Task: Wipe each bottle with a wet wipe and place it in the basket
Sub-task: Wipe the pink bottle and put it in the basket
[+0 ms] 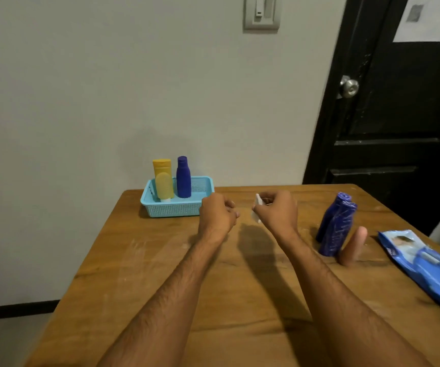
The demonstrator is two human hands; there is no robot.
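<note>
White wet wipe (258, 207) sits pinched in the curled right hand (277, 210) just right of the light-blue plastic mesh basket (171, 207), the left hand (217, 214) beside it fisted, holding nothing.

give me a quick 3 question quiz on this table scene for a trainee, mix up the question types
1. Multiple choice: how many bottles stand in the basket? A one; B three; C five.
2. True or false: the right hand has a white wipe in its grip.
3. Fill in: the blue wipe pack lies at the table's ____ edge.

Key
1. B: a yellow bottle, a yellow tube and a blue bottle.
2. True; the left hand is curled, holding nothing visible.
3. Right, beyond two blue bottles and a peach bottle still on the table.
</note>
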